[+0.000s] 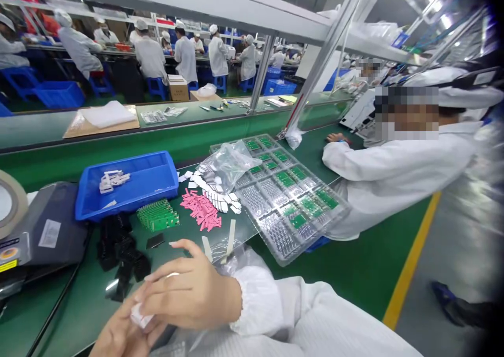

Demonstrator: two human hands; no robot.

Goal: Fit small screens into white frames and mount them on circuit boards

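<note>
Fingers [159, 290] of the right hand [192, 291] are curled in tight over a small white piece [140, 316], and the left hand [118, 337] comes up from below, so the piece looks pinched between both hands, right at the bottom of the view over the green table [79, 315]. Can't really make out its shape, since the fingers cover most of it.

Just past the hands, two pale strips [230, 239] lie on the table. Next to them is a loose pile of pink strips [200, 210], with white pieces [214, 189] scattered up against a clear plastic bag [224, 168]. That bag sits on a clear blister tray [255, 199] holding green circuit boards [298, 220].

Off to the left there's a stack of green boards [157, 215], a blue plastic tray [129, 184] with white bits [114, 181] in it, and a heap of black pieces [122, 247]. Over on the right, a co-worker [394, 173] in white leans on the table, one hand [337, 138] resting flat.
</note>
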